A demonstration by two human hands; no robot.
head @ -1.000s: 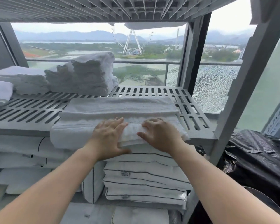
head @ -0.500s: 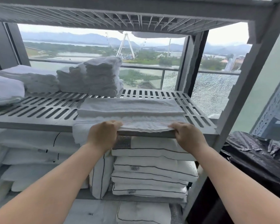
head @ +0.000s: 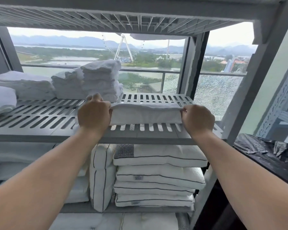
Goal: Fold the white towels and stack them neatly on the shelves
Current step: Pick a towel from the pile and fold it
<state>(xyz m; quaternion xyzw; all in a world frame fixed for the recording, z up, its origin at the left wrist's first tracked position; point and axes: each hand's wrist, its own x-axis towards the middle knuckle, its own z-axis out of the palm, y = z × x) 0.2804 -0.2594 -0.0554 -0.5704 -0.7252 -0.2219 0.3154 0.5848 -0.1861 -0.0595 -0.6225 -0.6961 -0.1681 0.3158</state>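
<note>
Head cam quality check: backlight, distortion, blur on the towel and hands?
Head view: strong backlight from the window, sky near blown out, stacked towels in shade; the folded towel and both hands, left and right, stay readable. Wide-angle bending bows the shelf and uprights. Slight softness overall, no heavy motion blur.

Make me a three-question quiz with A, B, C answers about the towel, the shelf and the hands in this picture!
1. Where is the folded towel being held?
A. Over the slotted grey shelf
B. On the floor
C. On the top shelf

2. How many hands grip it?
A. None
B. One
C. Two

3. What colour is the crumpled bag on the right?
A. Black
B. Red
C. Yellow

Answers: 1 A, it sits just above the shelf's slots. 2 C, the left hand and right hand each pinch an end. 3 A, its plastic looks shiny black.
</note>
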